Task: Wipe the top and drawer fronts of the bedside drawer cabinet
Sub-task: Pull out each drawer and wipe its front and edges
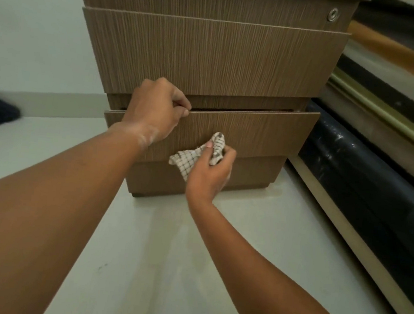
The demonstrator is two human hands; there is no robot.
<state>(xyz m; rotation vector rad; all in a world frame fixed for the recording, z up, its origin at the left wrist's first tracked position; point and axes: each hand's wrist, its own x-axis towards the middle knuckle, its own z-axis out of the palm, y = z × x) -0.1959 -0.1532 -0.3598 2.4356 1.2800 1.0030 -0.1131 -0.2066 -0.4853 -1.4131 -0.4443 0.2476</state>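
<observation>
Your left hand (154, 111) is curled over the top edge of the lowest brown wood-grain drawer front (255, 134), fingertips hooked into the gap above it, while your right hand (210, 172) is closed around a crumpled white cloth with a thin dark check (193, 157), pressing it against that same front near its lower edge. This drawer stands pulled out a little toward you.

Going from the biggest risk down:

1. The tall brown wood-grain bedside cabinet (207, 53) stands on the pale floor (163, 255), just beside the dark plastic-wrapped bed base (353, 173) on the right. Pull harder with your left hand as you scrub and the drawer could slide out further, or the whole cabinet could shift toward you.

2. Push back with the cloth while your left fingertips are in that gap and the drawer could close on them against the recessed strip above.

3. The cloth is bunched small, so each pass covers little. You could easily miss the right half of this front, which looks untouched by the cloth now.

4. The 2 fronts above, including the one with the round silver lock (333, 15) at far right, and the top, which is barely in view, are easy to skip from this low angle.
</observation>
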